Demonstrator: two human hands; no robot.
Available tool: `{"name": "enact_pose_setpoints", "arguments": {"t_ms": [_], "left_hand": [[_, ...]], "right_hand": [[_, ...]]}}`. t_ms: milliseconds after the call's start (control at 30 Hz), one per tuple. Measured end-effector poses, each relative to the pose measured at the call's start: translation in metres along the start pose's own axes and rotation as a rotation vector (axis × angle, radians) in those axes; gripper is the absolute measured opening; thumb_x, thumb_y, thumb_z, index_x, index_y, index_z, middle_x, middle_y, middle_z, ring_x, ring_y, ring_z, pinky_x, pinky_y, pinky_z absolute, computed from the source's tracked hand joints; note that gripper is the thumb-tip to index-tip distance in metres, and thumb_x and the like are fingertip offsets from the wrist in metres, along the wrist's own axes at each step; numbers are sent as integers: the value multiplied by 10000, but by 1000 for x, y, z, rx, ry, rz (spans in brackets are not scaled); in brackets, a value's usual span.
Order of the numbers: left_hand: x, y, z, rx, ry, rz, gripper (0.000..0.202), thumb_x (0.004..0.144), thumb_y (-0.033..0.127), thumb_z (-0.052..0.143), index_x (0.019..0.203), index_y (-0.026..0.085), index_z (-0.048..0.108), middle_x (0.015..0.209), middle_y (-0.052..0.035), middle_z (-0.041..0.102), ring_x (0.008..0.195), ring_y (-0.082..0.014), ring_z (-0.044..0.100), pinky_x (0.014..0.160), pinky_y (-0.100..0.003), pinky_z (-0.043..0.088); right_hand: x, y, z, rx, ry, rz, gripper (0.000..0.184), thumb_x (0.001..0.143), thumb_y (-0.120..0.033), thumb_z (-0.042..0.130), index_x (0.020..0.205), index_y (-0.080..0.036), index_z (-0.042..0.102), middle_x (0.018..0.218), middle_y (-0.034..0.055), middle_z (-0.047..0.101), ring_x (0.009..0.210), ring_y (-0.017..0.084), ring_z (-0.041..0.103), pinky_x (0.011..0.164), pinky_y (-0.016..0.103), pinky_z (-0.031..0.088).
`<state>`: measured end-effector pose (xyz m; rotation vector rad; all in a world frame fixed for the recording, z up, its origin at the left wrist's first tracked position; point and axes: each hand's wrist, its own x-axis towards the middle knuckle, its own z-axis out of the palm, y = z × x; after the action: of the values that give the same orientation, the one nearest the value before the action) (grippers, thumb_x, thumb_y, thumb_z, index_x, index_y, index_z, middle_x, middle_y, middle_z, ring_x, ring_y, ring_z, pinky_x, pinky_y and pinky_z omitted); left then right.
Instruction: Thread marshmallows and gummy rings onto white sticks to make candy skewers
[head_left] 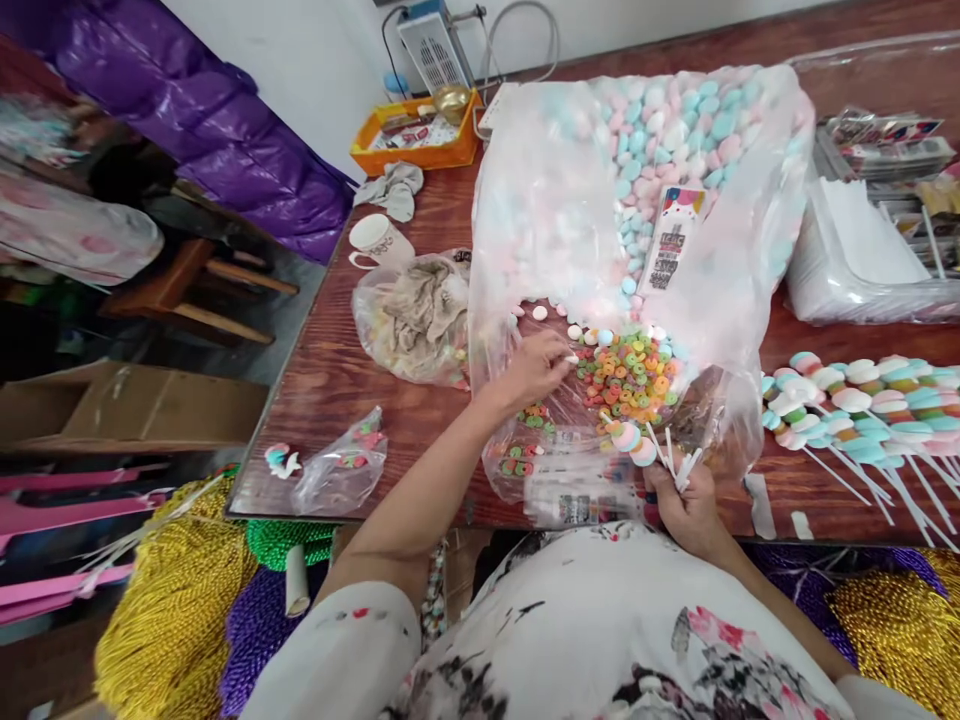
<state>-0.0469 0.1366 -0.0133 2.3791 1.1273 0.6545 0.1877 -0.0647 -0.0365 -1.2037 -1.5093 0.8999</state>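
My left hand (536, 370) is closed in a pinch on a small white marshmallow (571, 358), just left of a heap of ring-shaped gummy candies (634, 378) in green, orange and yellow. Closed around a bundle of white sticks (681, 468) is my right hand (688, 505), near the table's front edge. It also holds a candy skewer (628, 437) threaded with pastel marshmallows and small rings, pointing left. Behind both hands lies a large clear plastic bag (547, 200) full of pink, white and blue marshmallows (682, 120), with a printed label packet (671, 240) on it.
Finished-looking candy skewers (877, 400) lie at right, below a clear plastic tub (870, 300). A mug (379, 240), an orange tray (416, 155) and a bag with cloth (420, 310) stand at left. A small bag (345, 465) lies near the front-left corner.
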Motion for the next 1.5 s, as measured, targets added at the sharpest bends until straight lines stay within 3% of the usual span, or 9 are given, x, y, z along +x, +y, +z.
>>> {"name": "enact_pose_setpoints", "arguments": {"t_ms": [200,367,500,633,700,900,1067,1200,1500], "left_hand": [[-41,20,-2,-419,339,-269,133,751,302,753,839,201,756,1048,-73,690,995,-198,647,890,-354,511],[-57,33,-12,-862,457,-556,224,671,328,823,844,203,755,910,-35,714,782,-156,664,771,-326,554],[-65,49,5,-629,343,-407,137,722,315,795,813,217,767,924,-46,710,900,-184,664,874,-365,528],[-65,52,6,-344,424,-299,146,824,330,706,909,226,763,1114,-74,684,1074,-211,629,988,-406,475],[-62,50,0,-320,419,-315,155,858,332,658,905,216,749,1113,-75,683,1057,-209,635,964,-398,486],[-58,49,10,-17,85,-208,134,868,224,610,791,189,713,1010,-77,732,976,-220,625,954,-433,450],[-66,54,27,9,146,-103,164,913,219,552,867,170,702,928,-95,720,899,-203,633,850,-379,496],[-74,69,22,-246,221,-118,107,892,204,601,889,185,706,917,-76,714,881,-181,658,818,-346,525],[-85,109,17,-975,470,-493,194,716,265,821,865,199,716,1016,-53,747,927,-187,699,786,-330,597]], "right_hand": [[-1,1,-1,-21,30,-10,217,893,-108,455,701,-203,491,602,-46,451,541,104,427,537,233,346],[-2,1,0,-19,69,37,239,923,-174,475,685,-205,484,592,-45,445,536,108,415,533,243,345],[-3,2,2,-22,56,64,234,931,-199,472,698,-207,495,596,-38,462,541,115,423,539,257,347],[-2,0,2,-20,91,90,233,927,-227,485,696,-205,507,586,-37,460,534,115,412,533,259,348],[-1,-2,1,-3,99,96,232,928,-229,491,698,-204,504,589,-37,456,535,114,410,535,259,350],[-1,-4,0,-4,85,68,167,900,-166,486,741,-204,521,602,-45,463,533,112,422,538,252,352],[0,-3,-1,-38,45,31,174,873,-132,476,718,-206,511,596,-43,459,534,113,423,537,246,348],[-1,0,-1,-99,-22,-29,149,845,-106,472,796,-207,569,631,-28,515,541,121,458,551,246,376],[-1,-3,-2,-204,-121,-110,279,796,-90,461,1006,-204,605,736,20,637,584,149,556,578,251,440]]}}
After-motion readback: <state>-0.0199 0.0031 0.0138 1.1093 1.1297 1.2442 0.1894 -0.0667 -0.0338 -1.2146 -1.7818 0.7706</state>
